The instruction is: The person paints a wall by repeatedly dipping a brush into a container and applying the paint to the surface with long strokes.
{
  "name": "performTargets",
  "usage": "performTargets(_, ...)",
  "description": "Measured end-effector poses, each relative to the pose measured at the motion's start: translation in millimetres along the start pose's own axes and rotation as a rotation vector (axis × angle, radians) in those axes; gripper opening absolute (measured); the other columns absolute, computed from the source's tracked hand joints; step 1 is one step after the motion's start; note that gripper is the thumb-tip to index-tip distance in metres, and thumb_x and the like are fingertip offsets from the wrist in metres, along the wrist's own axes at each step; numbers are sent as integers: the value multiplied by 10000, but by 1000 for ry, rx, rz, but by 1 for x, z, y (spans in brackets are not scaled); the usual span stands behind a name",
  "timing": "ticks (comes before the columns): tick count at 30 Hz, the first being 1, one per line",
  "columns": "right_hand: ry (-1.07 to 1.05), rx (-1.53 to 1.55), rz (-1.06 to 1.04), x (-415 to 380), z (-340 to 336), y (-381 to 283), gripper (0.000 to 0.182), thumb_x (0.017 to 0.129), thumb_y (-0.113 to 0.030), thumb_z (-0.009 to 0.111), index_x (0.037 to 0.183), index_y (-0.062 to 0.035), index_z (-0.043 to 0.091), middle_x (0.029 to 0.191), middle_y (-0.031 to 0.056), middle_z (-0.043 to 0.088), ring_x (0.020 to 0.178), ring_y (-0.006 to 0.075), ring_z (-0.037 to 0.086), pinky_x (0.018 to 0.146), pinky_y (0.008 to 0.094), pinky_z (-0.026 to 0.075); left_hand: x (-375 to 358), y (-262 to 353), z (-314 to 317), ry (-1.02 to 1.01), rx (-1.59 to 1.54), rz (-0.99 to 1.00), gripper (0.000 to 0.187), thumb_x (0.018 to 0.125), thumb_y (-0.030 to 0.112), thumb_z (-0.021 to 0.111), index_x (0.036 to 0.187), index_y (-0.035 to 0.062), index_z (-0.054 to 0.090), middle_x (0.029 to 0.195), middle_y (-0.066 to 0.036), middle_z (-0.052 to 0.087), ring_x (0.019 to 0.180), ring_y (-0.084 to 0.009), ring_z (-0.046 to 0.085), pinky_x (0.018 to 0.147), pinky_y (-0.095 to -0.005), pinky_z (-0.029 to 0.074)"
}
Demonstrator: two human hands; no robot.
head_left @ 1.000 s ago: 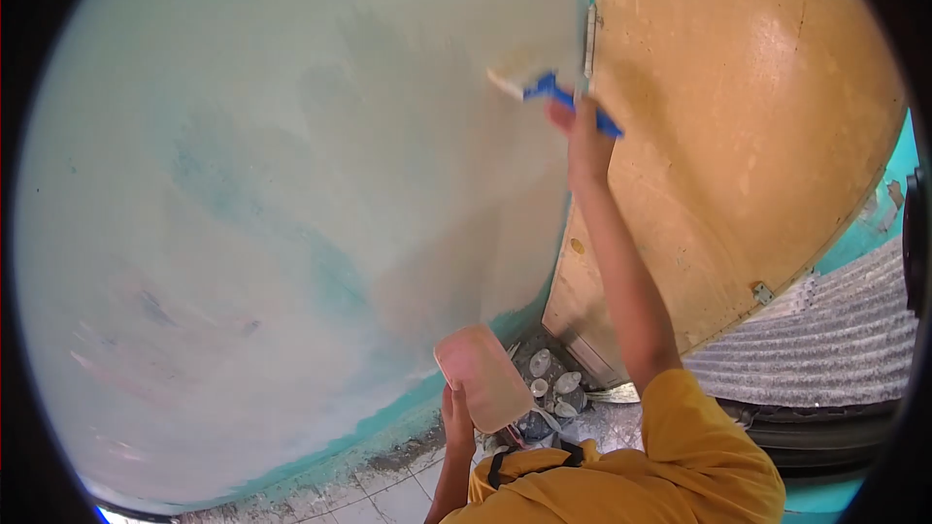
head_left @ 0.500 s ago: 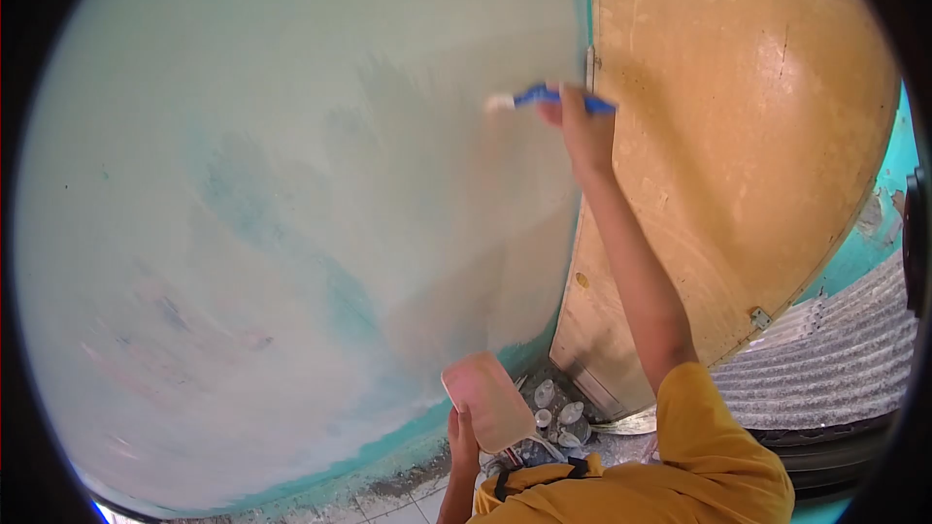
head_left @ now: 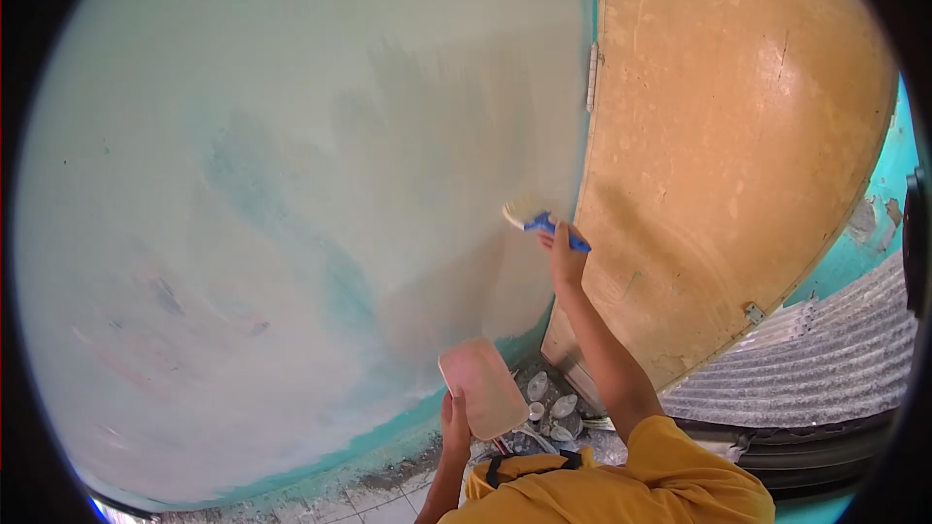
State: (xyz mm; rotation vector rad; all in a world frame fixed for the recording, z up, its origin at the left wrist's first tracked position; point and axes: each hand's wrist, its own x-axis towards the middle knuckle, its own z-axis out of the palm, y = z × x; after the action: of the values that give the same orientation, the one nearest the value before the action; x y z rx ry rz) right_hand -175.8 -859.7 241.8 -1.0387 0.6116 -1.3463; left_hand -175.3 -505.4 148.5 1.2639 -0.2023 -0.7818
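In my right hand [head_left: 566, 250] is a paintbrush [head_left: 555, 230] with a blue handle, fingers wrapped round it. Its pale bristles are against or very close to the wall [head_left: 291, 233], which carries a thin whitish coat with teal showing through in patches. My left hand [head_left: 456, 419] grips a shallow pinkish plastic tray [head_left: 482, 390] by its left edge, low down in front of my body. Whatever coats the tray's inside is too faint to make out.
A yellow-orange wooden door [head_left: 728, 136] with hinges stands right of the wall. On the floor at the corner lie several whitish containers or bags [head_left: 563, 408]. Grey corrugated sheets [head_left: 806, 359] lean at the lower right, above dark ridged material [head_left: 825, 451]. White floor tiles [head_left: 388, 500] show below.
My right hand has swept the brush down the wall, from near the upper hinge to about mid-height. A darker, wetter-looking stretch shows there. The tray has shifted slightly up and left.
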Motion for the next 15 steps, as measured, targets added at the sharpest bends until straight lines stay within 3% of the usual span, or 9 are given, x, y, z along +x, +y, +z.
performTargets(3, 3, -39, 6, -7, -8, 3, 301, 1004, -237, 575, 1047, 37, 691, 902, 154, 718, 785, 204, 724, 752, 318, 601, -1, 1, -5, -20, 16, 7, 614, 1034, 476, 498, 1380, -30, 473, 1267, -110, 568, 1144, -182, 546, 983, -333, 444)
performTargets(5, 28, -101, 3, -3, 25, -52, 310, 995, -246, 583, 1017, 37, 706, 864, 134, 724, 761, 185, 720, 740, 301, 589, -4, 2, -6, -17, 25, 5, 616, 1034, 476, 498, 1384, -30, 472, 1269, -109, 568, 1145, -182, 544, 989, -334, 439)
performTargets(8, -31, -173, -168, 19, 84, -149, 285, 985, -205, 583, 1019, 46, 714, 875, 127, 735, 761, 158, 717, 730, 273, 568, -11, 6, -9, -5, 21, -27, 623, 1033, 481, 497, 1387, -31, 469, 1272, -109, 567, 1157, -185, 536, 1000, -337, 432)
performTargets(12, -90, 39, -349, 43, 130, -226, 294, 990, -183, 550, 1056, 65, 694, 916, 154, 729, 797, 196, 725, 768, 302, 581, -11, 0, -20, 25, 8, -15, 638, 1027, 496, 501, 1387, -30, 469, 1276, -110, 564, 1168, -187, 527, 1007, -337, 425)
performTargets(14, -180, 191, -395, 41, 131, -231, 329, 1003, -205, 522, 1109, 70, 668, 985, 185, 716, 870, 217, 724, 833, 326, 581, -17, -1, -27, 34, 5, -16, 643, 1025, 501, 502, 1385, -30, 471, 1279, -111, 561, 1168, -188, 526, 1006, -338, 425)
performTargets(15, -152, 283, -411, 47, 125, -206, 312, 995, -194, 528, 1119, 60, 662, 977, 166, 716, 836, 216, 723, 793, 326, 584, -18, 0, -30, 57, 3, -16, 647, 1024, 503, 504, 1388, -31, 468, 1284, -111, 556, 1170, -188, 525, 1006, -340, 426)
